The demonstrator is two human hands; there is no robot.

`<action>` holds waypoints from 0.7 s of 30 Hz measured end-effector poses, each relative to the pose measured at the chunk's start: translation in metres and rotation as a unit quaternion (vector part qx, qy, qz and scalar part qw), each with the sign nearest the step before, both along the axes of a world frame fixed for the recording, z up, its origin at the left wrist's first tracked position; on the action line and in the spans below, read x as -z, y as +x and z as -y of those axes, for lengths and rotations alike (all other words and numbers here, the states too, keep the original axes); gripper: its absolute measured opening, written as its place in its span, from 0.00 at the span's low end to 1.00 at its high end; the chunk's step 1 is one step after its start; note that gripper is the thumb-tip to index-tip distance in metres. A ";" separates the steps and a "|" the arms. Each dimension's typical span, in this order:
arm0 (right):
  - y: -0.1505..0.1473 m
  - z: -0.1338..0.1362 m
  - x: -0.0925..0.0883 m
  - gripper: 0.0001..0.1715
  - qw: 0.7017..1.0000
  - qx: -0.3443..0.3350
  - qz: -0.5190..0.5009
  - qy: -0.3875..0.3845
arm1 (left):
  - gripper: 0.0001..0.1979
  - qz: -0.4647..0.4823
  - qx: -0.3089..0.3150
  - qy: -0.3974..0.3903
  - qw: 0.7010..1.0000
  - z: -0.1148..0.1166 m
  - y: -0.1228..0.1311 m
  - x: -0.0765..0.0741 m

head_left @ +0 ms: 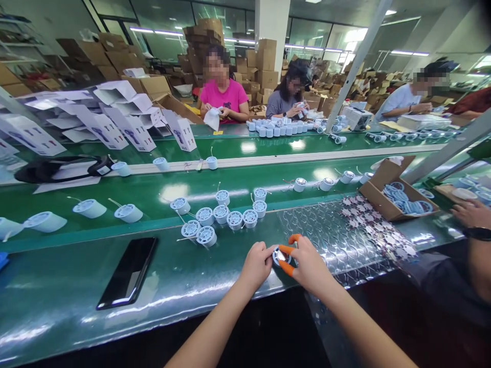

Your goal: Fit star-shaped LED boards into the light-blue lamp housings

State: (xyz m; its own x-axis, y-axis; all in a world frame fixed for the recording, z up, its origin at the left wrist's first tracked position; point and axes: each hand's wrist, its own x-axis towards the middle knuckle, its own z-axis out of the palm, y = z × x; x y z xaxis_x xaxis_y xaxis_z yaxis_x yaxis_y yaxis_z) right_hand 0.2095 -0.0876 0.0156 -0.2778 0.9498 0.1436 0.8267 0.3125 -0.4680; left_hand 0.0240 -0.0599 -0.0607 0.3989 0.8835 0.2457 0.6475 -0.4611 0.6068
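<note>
My left hand (256, 265) and my right hand (307, 263) meet over the near edge of the green bench and pinch a small round light-blue part (279, 254) between them. Orange finger cots cover my right thumb and forefinger. Just beyond my hands stands a cluster of several round light-blue parts with vented tops (220, 217), some with thin wires. A clear plastic sheet (330, 230) carrying small silver star-shaped pieces (378, 232) lies to the right of my hands.
A black phone (128, 272) lies at the left. A cardboard box of blue rings (399, 197) sits at the right, beside a co-worker's hand (473, 213) with a black wristband. More blue parts ride the green belt (153, 189). White cartons (115, 128) and three seated people are across.
</note>
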 end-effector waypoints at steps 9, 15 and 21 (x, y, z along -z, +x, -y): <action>0.001 0.013 0.036 0.13 0.993 0.046 -0.088 0.068 | 0.21 -0.049 -0.022 0.009 0.999 0.006 -0.001 -0.010; -0.002 0.026 0.047 0.17 0.973 0.075 -0.212 0.049 | 0.37 0.020 -0.007 0.045 0.999 0.029 0.001 -0.031; 0.106 -0.027 0.026 0.25 0.964 0.257 -0.057 -0.031 | 0.30 0.126 -0.059 -0.115 0.984 0.018 0.025 -0.011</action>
State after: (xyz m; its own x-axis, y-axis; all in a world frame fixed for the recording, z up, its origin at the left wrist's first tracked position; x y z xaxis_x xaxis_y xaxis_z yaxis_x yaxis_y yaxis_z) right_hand 0.3159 -0.0610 -0.0107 0.2469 0.9654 0.0838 0.8074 -0.1571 -0.5687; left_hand 0.0492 -0.0783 -0.0501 0.2425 0.9636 0.1122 0.5044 -0.2240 0.8339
